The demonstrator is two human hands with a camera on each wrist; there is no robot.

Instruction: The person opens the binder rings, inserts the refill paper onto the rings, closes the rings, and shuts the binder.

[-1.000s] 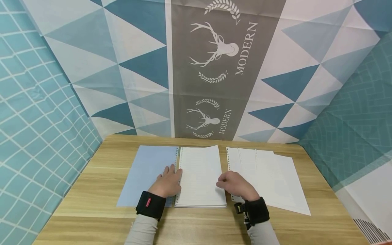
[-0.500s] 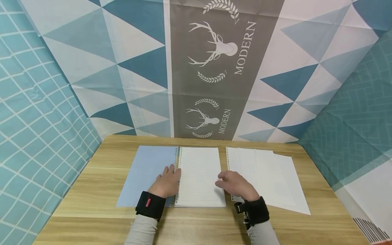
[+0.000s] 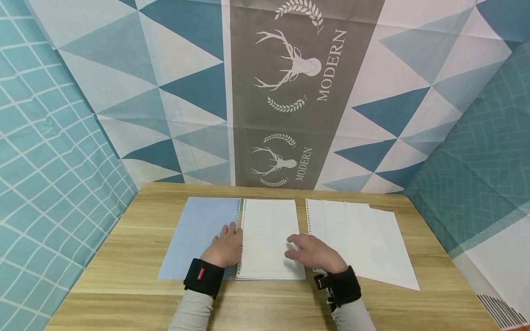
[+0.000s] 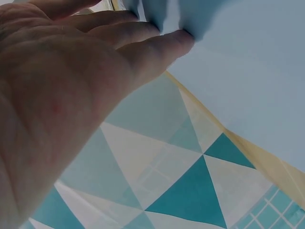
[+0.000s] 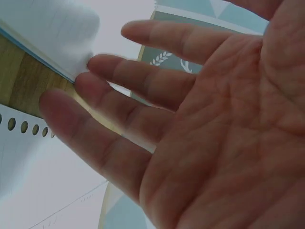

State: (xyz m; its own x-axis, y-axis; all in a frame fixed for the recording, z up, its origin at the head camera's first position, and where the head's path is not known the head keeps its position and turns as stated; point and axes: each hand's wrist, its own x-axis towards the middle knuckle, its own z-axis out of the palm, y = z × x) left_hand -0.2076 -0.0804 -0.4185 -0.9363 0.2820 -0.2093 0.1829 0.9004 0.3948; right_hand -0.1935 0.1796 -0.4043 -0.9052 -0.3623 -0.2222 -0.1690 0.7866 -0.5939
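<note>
An opened notebook lies on the table, its blue cover [image 3: 194, 234] on the left and a stack of white lined pages [image 3: 269, 239] on the right, punched along the left edge. My left hand [image 3: 224, 247] rests on the cover beside the hole-punched edge; its fingertips touch the blue surface in the left wrist view. Over the right edge of the pages is my right hand [image 3: 316, 252], its fingers [image 5: 119, 155] extended and nothing between them. Loose punched sheets [image 3: 372, 243] lie overlapping to the right, partly under the right hand.
The wooden table [image 3: 265, 305] runs back to a patterned cloth wall [image 3: 281, 92]. Teal cloth [image 3: 476, 161] borders the right side, and a checked cloth [image 3: 54, 151] the left. Both wrists wear black bands [image 3: 204, 277].
The page corner raised at the top right a second ago now lies flat. My right hand has shifted slightly left with its thumb and fingers spread; my left hand has barely moved.
</note>
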